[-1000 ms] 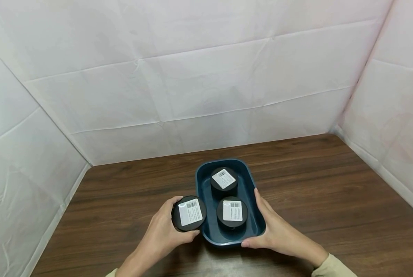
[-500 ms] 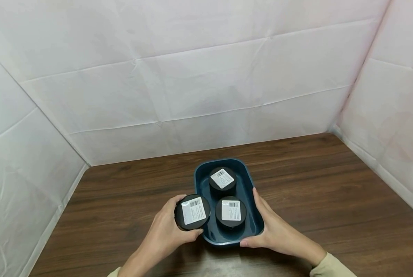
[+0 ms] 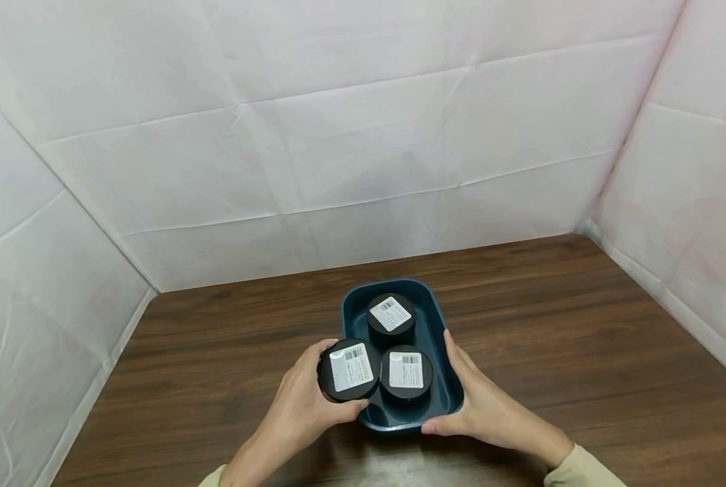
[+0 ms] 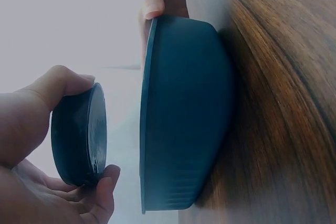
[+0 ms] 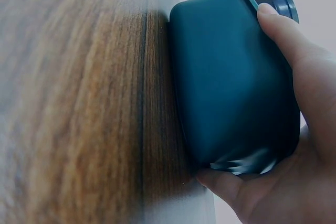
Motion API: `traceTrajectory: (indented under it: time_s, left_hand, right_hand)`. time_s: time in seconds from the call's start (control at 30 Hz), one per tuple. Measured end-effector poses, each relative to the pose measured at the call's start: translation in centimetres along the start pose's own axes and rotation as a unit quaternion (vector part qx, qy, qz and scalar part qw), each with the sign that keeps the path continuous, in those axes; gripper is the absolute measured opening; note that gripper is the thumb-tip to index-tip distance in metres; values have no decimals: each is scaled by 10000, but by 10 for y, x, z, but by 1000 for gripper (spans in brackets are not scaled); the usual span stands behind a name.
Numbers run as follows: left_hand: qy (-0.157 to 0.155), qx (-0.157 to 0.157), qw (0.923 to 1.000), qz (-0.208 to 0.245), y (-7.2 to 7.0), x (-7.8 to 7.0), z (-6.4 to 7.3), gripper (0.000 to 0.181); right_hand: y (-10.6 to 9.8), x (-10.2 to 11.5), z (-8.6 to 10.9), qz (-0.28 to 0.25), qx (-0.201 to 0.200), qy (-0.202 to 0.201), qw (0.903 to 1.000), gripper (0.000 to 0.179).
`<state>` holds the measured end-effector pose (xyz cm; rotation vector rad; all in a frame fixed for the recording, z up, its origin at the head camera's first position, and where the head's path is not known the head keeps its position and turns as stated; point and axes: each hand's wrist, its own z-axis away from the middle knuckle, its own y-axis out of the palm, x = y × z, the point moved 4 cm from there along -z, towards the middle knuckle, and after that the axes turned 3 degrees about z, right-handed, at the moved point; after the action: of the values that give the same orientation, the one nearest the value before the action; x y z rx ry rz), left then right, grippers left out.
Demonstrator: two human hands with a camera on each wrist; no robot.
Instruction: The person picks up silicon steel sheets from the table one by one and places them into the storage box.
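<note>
My left hand (image 3: 299,399) grips a short round black container (image 3: 351,368) by its sides, thumb near me and fingers at the far side. A white barcode label shows on its top. It hangs over the left rim of a dark blue tray (image 3: 426,331); the left wrist view shows a gap between the container (image 4: 73,135) and the tray's rim. Two similar labelled containers stand inside, one at the back (image 3: 392,318) and one in front (image 3: 407,375). My right hand (image 3: 478,402) holds the tray's near right corner, thumb on the near edge, fingers along the right side.
The tray stands on a dark brown wooden table (image 3: 539,325). White sheeting (image 3: 351,149) walls the table at the back, left and right.
My left hand has carried its container rightward, from beside the tray to over its left rim, close to the front container. My right hand keeps its hold on the tray.
</note>
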<state>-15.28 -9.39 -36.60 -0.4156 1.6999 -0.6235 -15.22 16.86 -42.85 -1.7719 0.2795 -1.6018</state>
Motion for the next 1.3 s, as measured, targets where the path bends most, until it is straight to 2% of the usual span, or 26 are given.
traceTrajectory:
  time_s: [0.4,0.77,1.3]
  left_hand:
    - [-116,140,9997,182,2,-5,0,84]
    - [22,173,9997,191,12,-11,-2,86]
    - [19,354,9988,331,29,-16,-6,88]
  right_hand:
    - [0,2,1,-4,3,-22,10000,136]
    - [0,2,1,-28,-2,9,10000,136]
    - [0,2,1,47,-70,-94,9999,136]
